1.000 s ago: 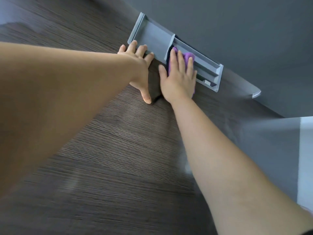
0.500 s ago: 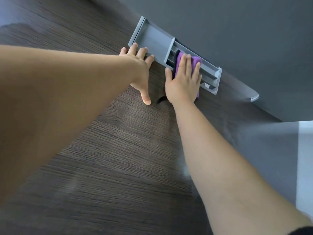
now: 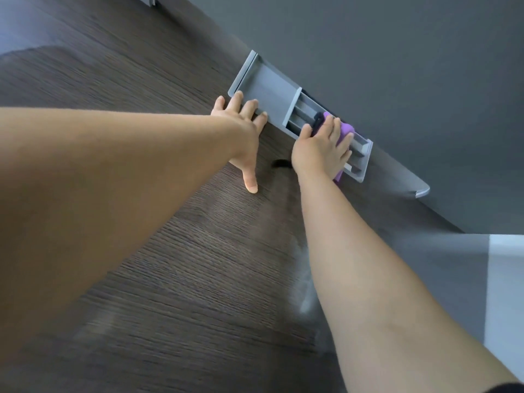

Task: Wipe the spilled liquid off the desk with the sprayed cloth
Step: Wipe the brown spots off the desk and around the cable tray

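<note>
Dark wood desk (image 3: 170,265), grey slotted tray (image 3: 266,80) at back edge. Cloth (image 3: 344,131) in tray's right slots, pressed under flat right hand (image 3: 320,151). Left hand (image 3: 241,129) flat, bracing tray front. Slots run along wall; wipe lengthwise.

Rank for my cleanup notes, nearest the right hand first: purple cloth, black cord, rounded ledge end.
1. purple cloth, under the right hand's fingers.
2. black cord, just left of its wrist.
3. rounded ledge end, farther off to the right.
</note>
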Tool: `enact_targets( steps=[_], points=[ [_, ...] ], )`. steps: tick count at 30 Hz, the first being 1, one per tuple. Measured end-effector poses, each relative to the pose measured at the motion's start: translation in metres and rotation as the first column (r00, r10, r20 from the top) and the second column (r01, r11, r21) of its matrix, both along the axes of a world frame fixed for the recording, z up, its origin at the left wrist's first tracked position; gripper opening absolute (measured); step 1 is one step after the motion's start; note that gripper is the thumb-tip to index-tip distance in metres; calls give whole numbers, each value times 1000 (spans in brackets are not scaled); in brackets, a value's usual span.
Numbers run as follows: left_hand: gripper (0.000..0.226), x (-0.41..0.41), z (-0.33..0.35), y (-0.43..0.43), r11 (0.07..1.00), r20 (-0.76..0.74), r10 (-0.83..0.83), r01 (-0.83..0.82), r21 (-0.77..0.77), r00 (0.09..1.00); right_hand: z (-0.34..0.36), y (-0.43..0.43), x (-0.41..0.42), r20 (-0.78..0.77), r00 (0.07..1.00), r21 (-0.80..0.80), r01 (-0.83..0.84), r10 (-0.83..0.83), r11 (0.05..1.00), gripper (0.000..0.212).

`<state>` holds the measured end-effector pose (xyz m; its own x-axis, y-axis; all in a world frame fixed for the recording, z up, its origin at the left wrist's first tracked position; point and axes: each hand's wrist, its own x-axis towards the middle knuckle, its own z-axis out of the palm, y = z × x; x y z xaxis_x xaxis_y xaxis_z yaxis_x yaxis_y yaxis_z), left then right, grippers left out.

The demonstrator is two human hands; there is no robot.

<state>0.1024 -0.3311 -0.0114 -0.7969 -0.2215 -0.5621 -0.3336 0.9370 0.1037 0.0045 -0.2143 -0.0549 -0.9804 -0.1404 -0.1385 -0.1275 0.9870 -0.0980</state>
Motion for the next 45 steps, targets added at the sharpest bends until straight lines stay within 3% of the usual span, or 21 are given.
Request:
enact_targets(
  steps=[4, 8, 12, 15, 19, 24, 29, 32, 34, 39, 45],
  points=[
    [143, 1, -1, 0, 1000, -8, -4, 4, -3, 1000, 0, -36, 14, 5, 994, -29, -106, 106, 994, 58],
    [143, 3, -1, -1, 1000, -19, 2, -2, 18, 1000, 3, -2, -2, -8, 980, -25, -198, 198, 980, 54],
    [142, 3, -3, -3, 1000, -24, -2, 3, 28, 1000, 4, 29, -12, -11, 998, -12, -56, 56, 998, 54],
    [144, 2, -3, -2, 1000, -29, -4, 4, 22, 1000, 3, 1, -6, 27, 997, -9, 66, -66, 998, 58],
    [143, 3, -2, -2, 1000, -31, -2, 3, 16, 1000, 2, -44, 15, 50, 998, -40, -25, 27, 999, 61],
    [143, 3, -1, -1, 1000, -23, 1, -1, 16, 1000, 1, 0, 1, -15, 987, -25, -163, 162, 986, 57],
    [142, 3, -2, -2, 999, -24, 11, -11, 31, 1000, 6, 62, -21, -12, 1000, -13, 10, -10, 1000, 56],
    [142, 3, -1, -2, 1000, -29, 9, -8, 25, 1000, 6, 48, -21, 31, 991, -24, 129, -128, 991, 59],
    [143, 3, 0, -2, 1000, -30, 10, -9, 26, 999, 4, 29, -12, 40, 993, -15, 116, -115, 993, 61],
    [141, 6, -2, -3, 999, -45, 14, -12, 32, 999, 1, 47, -4, -15, 993, 23, -117, 117, 993, 61],
    [141, 8, -4, -4, 999, -64, 6, -4, 42, 998, 5, 74, 0, -6, 996, 27, 94, -94, 995, 61]
  ],
)
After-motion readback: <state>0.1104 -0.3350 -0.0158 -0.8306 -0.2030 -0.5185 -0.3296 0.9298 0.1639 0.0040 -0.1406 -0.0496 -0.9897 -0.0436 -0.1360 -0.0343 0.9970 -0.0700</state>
